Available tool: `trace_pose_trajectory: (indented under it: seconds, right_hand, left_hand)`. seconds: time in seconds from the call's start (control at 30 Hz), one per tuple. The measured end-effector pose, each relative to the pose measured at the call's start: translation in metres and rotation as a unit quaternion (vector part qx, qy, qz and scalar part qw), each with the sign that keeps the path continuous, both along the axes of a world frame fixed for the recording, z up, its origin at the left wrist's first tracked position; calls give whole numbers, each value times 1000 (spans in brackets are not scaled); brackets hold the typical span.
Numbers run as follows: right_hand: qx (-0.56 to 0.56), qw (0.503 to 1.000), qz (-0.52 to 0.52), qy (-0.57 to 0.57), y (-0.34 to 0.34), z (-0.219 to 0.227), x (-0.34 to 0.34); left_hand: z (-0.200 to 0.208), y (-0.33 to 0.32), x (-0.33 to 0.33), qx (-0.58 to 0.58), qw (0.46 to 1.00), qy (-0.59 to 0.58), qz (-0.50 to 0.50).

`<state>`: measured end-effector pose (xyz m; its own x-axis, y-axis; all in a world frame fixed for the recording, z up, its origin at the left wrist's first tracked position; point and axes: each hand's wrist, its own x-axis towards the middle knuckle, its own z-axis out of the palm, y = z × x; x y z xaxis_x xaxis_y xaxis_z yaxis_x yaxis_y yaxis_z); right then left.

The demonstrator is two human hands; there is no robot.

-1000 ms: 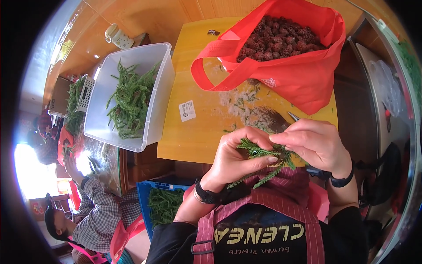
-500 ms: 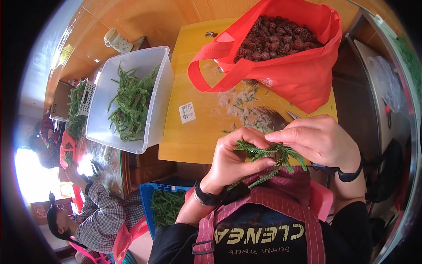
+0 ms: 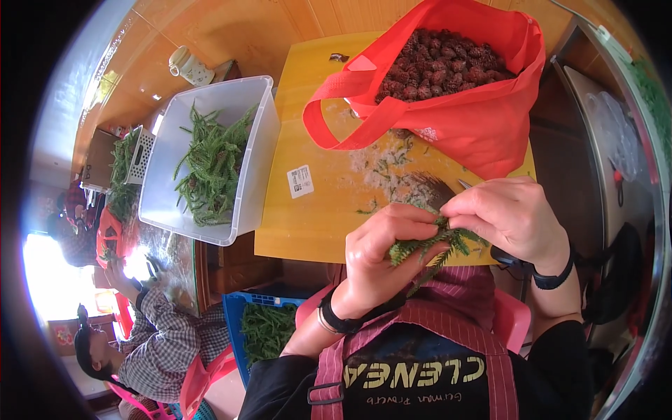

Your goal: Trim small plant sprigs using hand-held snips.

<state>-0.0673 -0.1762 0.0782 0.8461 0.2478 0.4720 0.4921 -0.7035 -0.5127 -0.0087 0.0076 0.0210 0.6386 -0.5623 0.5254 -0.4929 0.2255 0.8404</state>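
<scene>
Faces a red bag point(image 3: 476, 126) of cones point(image 3: 448, 66) on the surface point(image 3: 301, 231), clear bin point(image 3: 260, 164) at left. Grips a green sprig point(image 3: 458, 243) by the near edge with left hand point(image 3: 388, 245) and right hand point(image 3: 514, 220), hiding more of it than before.

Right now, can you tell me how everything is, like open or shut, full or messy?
Left hand: closed around an evergreen sprig
Right hand: fingertips pinched together at the sprig
Red tote bag: open, holding many pinecones
Clear plastic bin: uncovered, holding loose evergreen cuttings
Blue crate: uncovered, holding greenery
Yellow tabletop: messy with scattered scraps
White label: lying flat
</scene>
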Motion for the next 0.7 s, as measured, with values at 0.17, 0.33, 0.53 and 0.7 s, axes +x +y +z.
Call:
trace_pose_trajectory:
  seconds: [0.17,0.33,0.53,0.7]
  right_hand:
    - [74,996,-33,28,3,-5,-5]
    - [86,960,-219,150,-34,-38,-32]
    - [-112,914,-287,262,-58,-103,-71]
    - [-97,915,-298,252,-59,-114,-77]
  left_hand:
    - [-6,0,3,8,1000,8,-11]
    - [-15,7,8,-88,938,304,-142]
    - [-25,12,14,-151,870,418,-212]
    - [-19,14,15,-163,825,476,-256]
